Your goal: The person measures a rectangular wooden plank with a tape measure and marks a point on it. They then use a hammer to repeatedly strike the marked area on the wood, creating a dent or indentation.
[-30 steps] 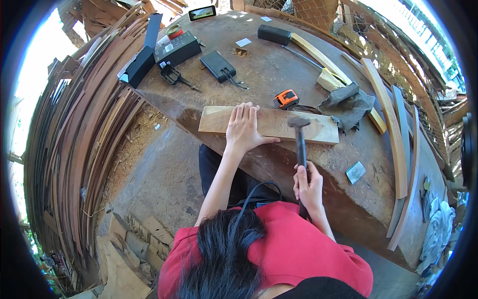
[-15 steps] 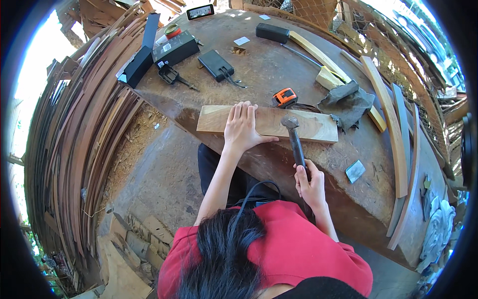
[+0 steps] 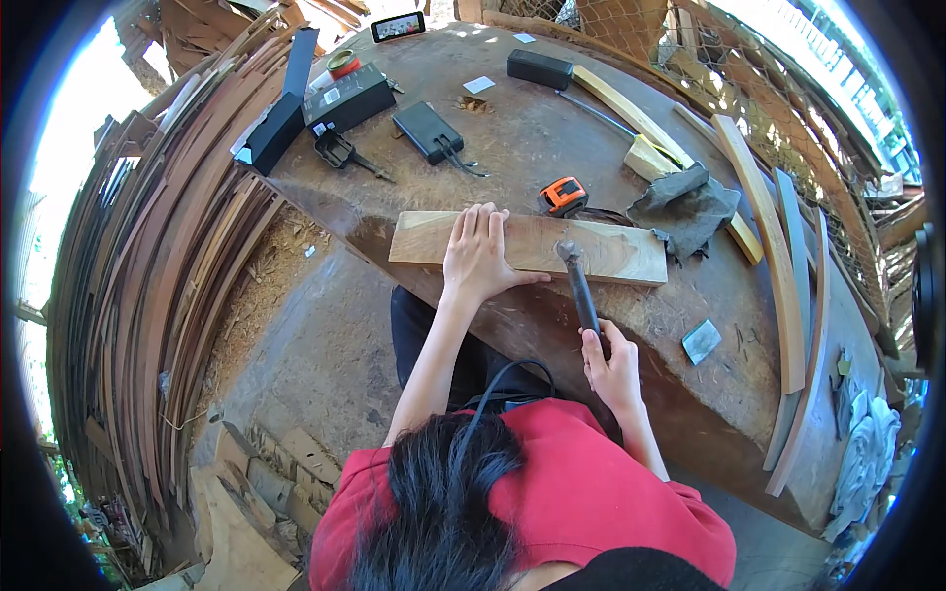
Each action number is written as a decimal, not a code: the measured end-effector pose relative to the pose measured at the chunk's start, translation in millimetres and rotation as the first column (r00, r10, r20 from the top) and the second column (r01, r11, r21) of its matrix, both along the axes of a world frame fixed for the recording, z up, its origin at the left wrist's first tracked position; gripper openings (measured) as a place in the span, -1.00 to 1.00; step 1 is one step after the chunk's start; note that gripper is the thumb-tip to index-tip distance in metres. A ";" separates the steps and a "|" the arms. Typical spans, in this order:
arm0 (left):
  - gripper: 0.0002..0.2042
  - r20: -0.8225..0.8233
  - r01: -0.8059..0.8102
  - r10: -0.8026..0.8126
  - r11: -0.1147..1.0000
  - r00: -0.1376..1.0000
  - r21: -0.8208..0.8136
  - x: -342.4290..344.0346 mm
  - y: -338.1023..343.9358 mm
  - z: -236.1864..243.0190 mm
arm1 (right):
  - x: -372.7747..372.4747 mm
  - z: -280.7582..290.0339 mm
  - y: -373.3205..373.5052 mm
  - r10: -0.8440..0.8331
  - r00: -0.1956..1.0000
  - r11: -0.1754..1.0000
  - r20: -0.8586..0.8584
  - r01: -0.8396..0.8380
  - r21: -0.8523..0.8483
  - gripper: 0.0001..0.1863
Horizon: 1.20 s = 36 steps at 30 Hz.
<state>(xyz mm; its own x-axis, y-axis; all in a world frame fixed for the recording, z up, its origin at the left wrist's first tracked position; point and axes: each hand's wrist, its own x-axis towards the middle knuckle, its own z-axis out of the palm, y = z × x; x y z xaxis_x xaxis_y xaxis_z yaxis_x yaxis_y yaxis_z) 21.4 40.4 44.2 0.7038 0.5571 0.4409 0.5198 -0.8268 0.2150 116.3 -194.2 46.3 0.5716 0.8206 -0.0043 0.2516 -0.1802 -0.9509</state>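
A pale wooden board (image 3: 613,258) lies along the near edge of the worktable. My left hand (image 3: 480,258) grips it left of its middle, fingers over the top and thumb along the near side. In my right hand (image 3: 613,369) is the dark handle of a hammer (image 3: 583,295). The hammer's head is over the right half of the board; I cannot tell whether it touches the wood. Just beyond the board sits an orange and black tape measure (image 3: 564,196). A crumpled grey cloth (image 3: 685,209) rests by the board's right end.
On the worktable (image 3: 552,118) are a black power bank (image 3: 428,132), a dark box (image 3: 348,97), a propped phone (image 3: 398,27) and a small pale blue block (image 3: 702,342). Long wood strips (image 3: 764,246) lie at the right. Stacked planks (image 3: 148,256) fill the left side.
The hammer head has shifted slightly down and left over the board, with my right hand moving a little. My left hand keeps its place on the wood.
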 end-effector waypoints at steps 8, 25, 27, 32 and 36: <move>0.04 0.013 -0.002 0.002 1.000 1.000 0.006 0.8 0.2 -0.3 | -9.7 3.3 4.3 -0.040 0.995 0.998 -0.089 0.044 0.035 -0.69; 0.04 0.005 0.004 -0.003 1.000 1.000 -0.016 0.7 0.6 -1.6 | -2.8 10.5 3.3 0.004 0.999 1.000 -0.041 -0.004 -0.005 -0.68; 0.04 -0.002 0.005 -0.005 1.000 1.000 -0.003 0.5 0.6 -0.7 | -5.8 12.8 4.2 -0.009 0.998 0.999 -0.060 0.011 0.030 -0.68; 0.04 0.003 0.002 -0.002 1.000 1.000 -0.006 0.4 -0.7 -0.8 | -3.6 9.6 4.8 -0.014 0.997 0.999 -0.073 0.012 -0.033 -0.68; 0.04 0.019 -0.003 0.003 1.000 1.000 0.012 0.0 0.7 -2.0 | -3.5 11.8 5.0 -0.005 0.999 1.000 -0.042 0.006 0.012 -0.68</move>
